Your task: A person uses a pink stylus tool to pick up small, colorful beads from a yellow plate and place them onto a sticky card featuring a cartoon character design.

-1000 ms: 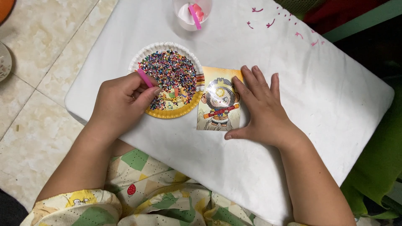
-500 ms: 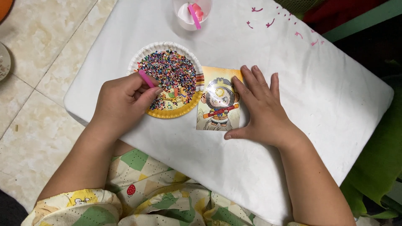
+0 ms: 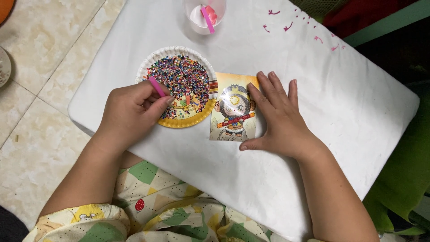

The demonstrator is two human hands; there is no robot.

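A paper plate (image 3: 154, 59) full of tiny mixed-colour beads (image 3: 181, 78) sits on a white table (image 3: 277, 49). My left hand (image 3: 130, 112) grips a thin pink stick (image 3: 156, 87), its tip over the plate's near-left part. Right of the plate lies a small picture card (image 3: 233, 110) showing a cartoon figure. My right hand (image 3: 280, 121) rests flat on the card's right edge, fingers spread, thumb along the card's bottom corner.
A clear plastic cup (image 3: 204, 15) with a pink tool and something red inside stands at the table's far edge. Small pink scraps (image 3: 286, 28) lie scattered at the far right. Tiled floor (image 3: 45, 67) lies to the left; green fabric (image 3: 403, 179) to the right.
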